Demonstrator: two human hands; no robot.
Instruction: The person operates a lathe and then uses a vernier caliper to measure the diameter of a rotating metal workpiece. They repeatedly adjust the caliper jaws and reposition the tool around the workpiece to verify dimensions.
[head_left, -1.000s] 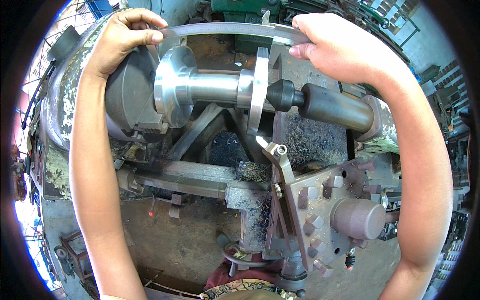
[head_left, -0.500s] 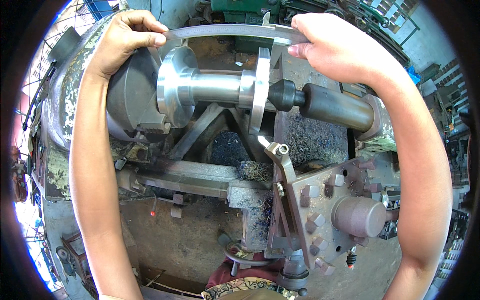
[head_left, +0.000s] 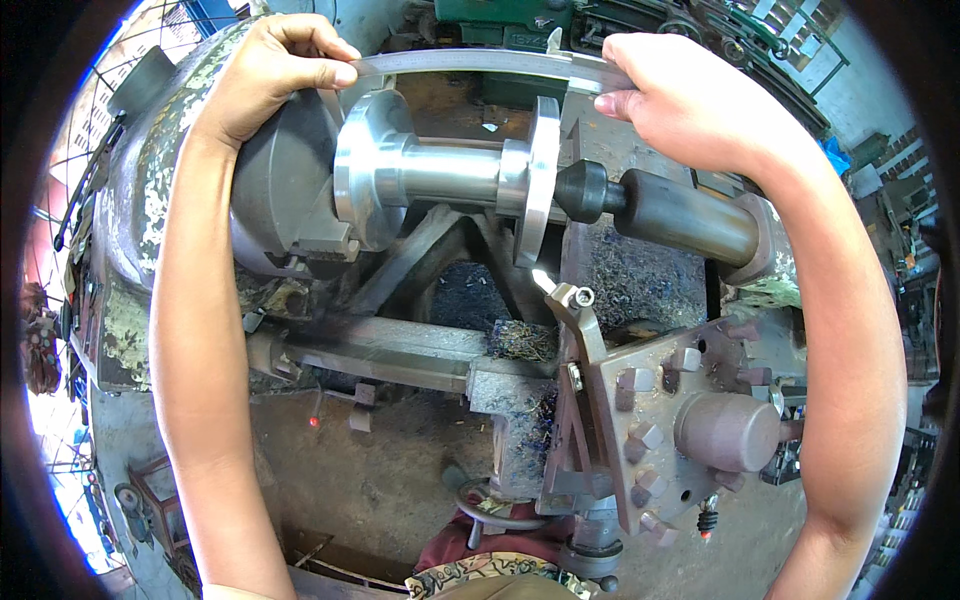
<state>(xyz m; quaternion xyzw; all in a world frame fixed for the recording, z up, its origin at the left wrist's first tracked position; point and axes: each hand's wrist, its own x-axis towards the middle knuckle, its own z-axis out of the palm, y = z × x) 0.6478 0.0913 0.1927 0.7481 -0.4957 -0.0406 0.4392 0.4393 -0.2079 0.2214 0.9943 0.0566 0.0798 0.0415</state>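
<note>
A long metal vernier caliper [head_left: 465, 64] spans the space behind a shiny flanged metal workpiece [head_left: 455, 172]. My left hand [head_left: 272, 78] pinches the caliper's left end between thumb and fingers, above the lathe chuck [head_left: 285, 190]. Around its sliding head, at the right, my right hand [head_left: 668, 100] is closed with the thumb underneath. The workpiece has a wide disc at each end and sits between the chuck and the dark tailstock center [head_left: 585, 190]. Whether the caliper jaws touch the discs is hard to make out.
In front of the workpiece stands a square tool post [head_left: 690, 420] with several bolts, its cutting tool [head_left: 545, 282] pointing near the right disc. Metal chips [head_left: 640, 265] cover the bed at the right. A handwheel [head_left: 500, 505] is close to my body. Green machinery [head_left: 500, 15] stands behind.
The whole scene has shifted slightly right in view, hands and lathe together. Both hands keep their hold on the caliper, and the workpiece looks unchanged.
</note>
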